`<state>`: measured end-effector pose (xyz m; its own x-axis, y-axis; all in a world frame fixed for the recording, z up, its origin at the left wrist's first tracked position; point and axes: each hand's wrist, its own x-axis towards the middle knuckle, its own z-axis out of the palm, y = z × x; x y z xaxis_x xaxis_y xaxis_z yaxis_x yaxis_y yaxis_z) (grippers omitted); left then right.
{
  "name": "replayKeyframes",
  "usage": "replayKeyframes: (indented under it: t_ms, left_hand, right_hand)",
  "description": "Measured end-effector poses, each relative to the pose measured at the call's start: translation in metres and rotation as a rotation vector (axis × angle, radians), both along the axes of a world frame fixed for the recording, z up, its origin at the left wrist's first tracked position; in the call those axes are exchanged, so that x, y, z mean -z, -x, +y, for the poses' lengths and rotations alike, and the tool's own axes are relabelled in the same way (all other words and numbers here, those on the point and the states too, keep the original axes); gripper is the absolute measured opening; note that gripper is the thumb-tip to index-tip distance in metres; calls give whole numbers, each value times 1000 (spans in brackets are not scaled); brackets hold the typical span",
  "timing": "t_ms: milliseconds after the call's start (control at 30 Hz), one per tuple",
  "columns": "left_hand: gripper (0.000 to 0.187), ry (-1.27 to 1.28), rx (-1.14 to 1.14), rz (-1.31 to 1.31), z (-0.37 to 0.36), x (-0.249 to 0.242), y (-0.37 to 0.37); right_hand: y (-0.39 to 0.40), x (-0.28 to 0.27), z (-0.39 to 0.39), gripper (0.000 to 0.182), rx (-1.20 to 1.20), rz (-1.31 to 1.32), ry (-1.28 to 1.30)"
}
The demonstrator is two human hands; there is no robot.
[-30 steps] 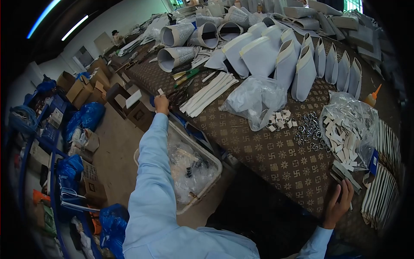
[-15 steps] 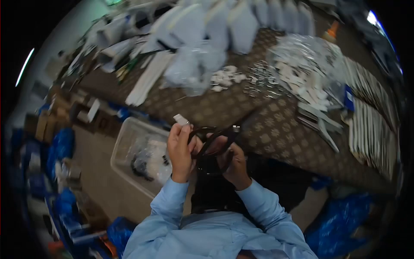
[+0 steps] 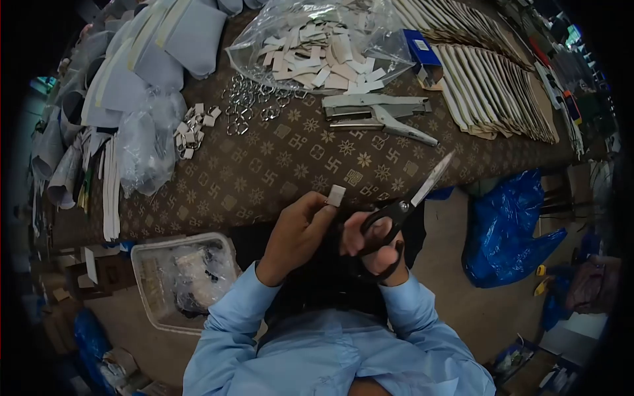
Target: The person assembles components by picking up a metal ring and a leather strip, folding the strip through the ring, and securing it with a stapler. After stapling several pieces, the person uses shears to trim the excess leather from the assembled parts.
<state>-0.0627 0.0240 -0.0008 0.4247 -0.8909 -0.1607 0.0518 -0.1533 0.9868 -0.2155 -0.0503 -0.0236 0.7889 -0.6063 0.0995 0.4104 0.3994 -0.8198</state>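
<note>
Tab of white, flat, rectangular material [image 3: 336, 195] juts up from between the thumb and forefinger of the left hand [image 3: 297, 232], its lower end inside the pinch and its upper part free. That grip is closed down to the tab's thickness; whether it also holds any metal fitting is too small to tell. The tab looks very light, fairly stiff and hardly fragile, though small enough to slip, so its lower end seems the right place to pinch. Just to its right, the right hand [image 3: 371, 243] is curled around the black looped handles of silver-bladed scissors [image 3: 405, 206], their blades seemingly together and pointing up and away, clear of the tab. They look rigid, heavier than the tab, and best held by the 2 loops. Beyond both hands, brown patterned cloth [image 3: 264, 195] carries loose silver metal rings [image 3: 246, 102] and a long grey metal stapler-like tool [image 3: 376, 102].
</note>
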Motion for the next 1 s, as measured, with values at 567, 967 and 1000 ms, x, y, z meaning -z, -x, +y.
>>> replayKeyframes:
  t_ms: [567, 967, 1000]
  left_hand:
    - [17, -51, 311, 113, -10, -21, -44]
    - [10, -149, 409, 20, -9, -23, -51]
    - [10, -150, 411, 24, -9, -22, -49]
  right_hand:
    - [43, -10, -27, 60, -411, 640, 491]
    - [43, -15, -30, 61, -409, 637, 422]
    - [43, -14, -30, 61, -414, 652, 457]
